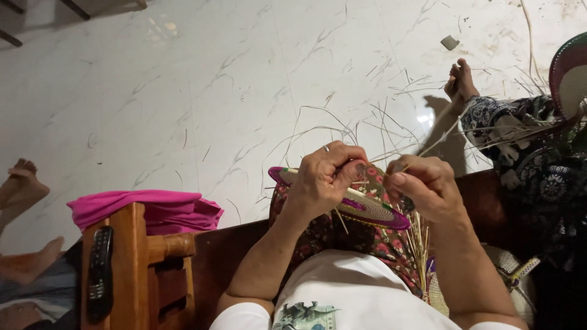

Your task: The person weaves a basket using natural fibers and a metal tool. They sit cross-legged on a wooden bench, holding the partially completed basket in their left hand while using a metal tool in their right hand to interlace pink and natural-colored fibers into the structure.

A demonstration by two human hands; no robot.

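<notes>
A round woven mat [361, 205] with a purple rim rests on the person's lap, its upper edge caught between both hands. The left hand [321, 180] curls tightly over it, fingers pinching the weave; the right hand [425, 186] pinches thin straw strands [428, 143] trailing toward the marble floor [214, 91].

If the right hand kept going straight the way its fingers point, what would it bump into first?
The right hand points left, toward the left hand, which grips the flat woven straw piece with a purple rim. It would likely meet the left hand's fingers first, though depth is unclear.
</notes>
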